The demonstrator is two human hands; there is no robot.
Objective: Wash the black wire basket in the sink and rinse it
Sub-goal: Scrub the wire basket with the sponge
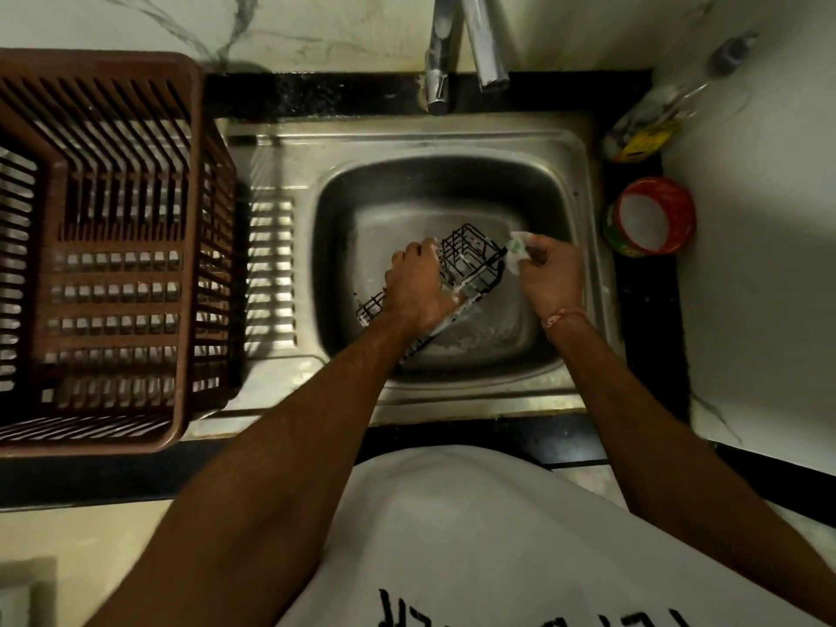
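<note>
You stand over a pale marble-veined countertop (769, 310) with a black border, looking straight down. To your left, the big brown slatted plastic crate (113, 246) sits on the ribbed drainboard, open side up. The stainless steel sink (452, 183) fills the middle, its square bowl wet and streaked with suds near the bottom, and the chrome tap (486, 43) leans out over its far edge.

Inside the bowl lies the black wire basket (470, 260), long and narrow, tilted at a slant from lower left to upper right, with white foam clinging to its wires. Your left hand (418, 287) grasps it near the middle, fingers curled over the top rim so that the near end pokes out beside your wrist. Your right hand (549, 273) pinches a soapy pale scrubbing pad (518, 253) with a touch of green, pressed against the basket's far right end. A thin pinkish thread band (563, 316) circles that wrist.

On the black strip right of the sink stands a round red tub (651, 217) holding something white, and behind it leans a clear bottle with a yellow label (656, 124).
</note>
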